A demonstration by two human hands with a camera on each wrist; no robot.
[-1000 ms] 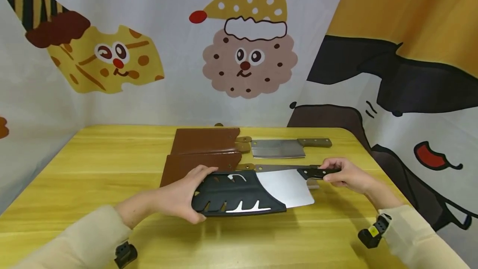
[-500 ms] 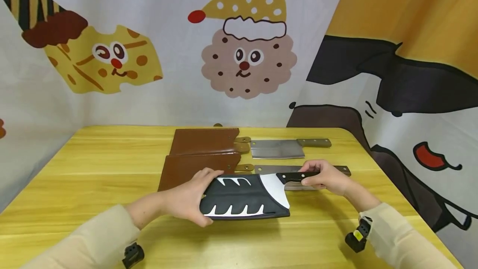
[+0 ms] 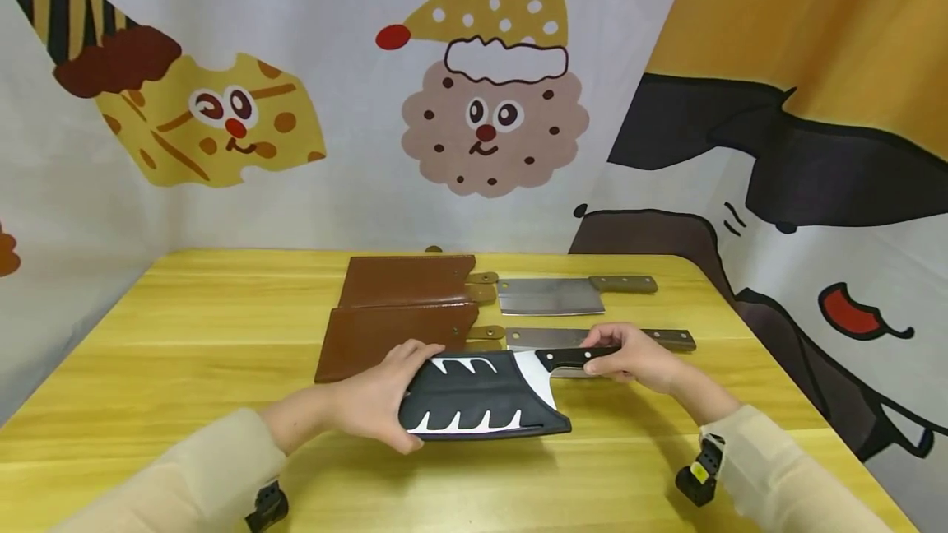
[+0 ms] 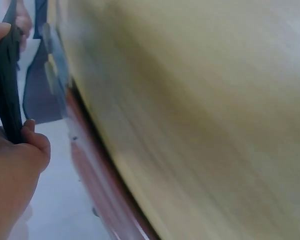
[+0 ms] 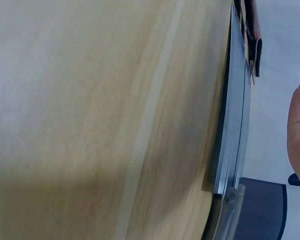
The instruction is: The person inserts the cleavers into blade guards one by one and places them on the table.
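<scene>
In the head view a cleaver (image 3: 535, 377) with a black riveted handle sits mostly inside a black slotted blade sheath (image 3: 474, 393). Only a narrow strip of blade shows past the sheath's curved mouth, and white metal shows through its cut-outs. My left hand (image 3: 381, 397) grips the sheath's closed end, thumb at the lower edge and fingers at the upper one. With fingers and thumb, my right hand (image 3: 633, 360) pinches the handle. Both are held above the table, the sheath also showing edge-on in the left wrist view.
Behind lie two brown leather sheaths (image 3: 407, 280) with snap straps. Beside them rest a cleaver with a wooden handle (image 3: 551, 296) and a second wooden-handled knife (image 3: 670, 340), partly covered by my right hand. The yellow wooden table (image 3: 222, 327) ends at a printed curtain (image 3: 355, 212).
My right hand has moved left, sliding the cleaver deeper into the black sheath, so much less blade shows. My left hand has shifted slightly right and down with the sheath.
</scene>
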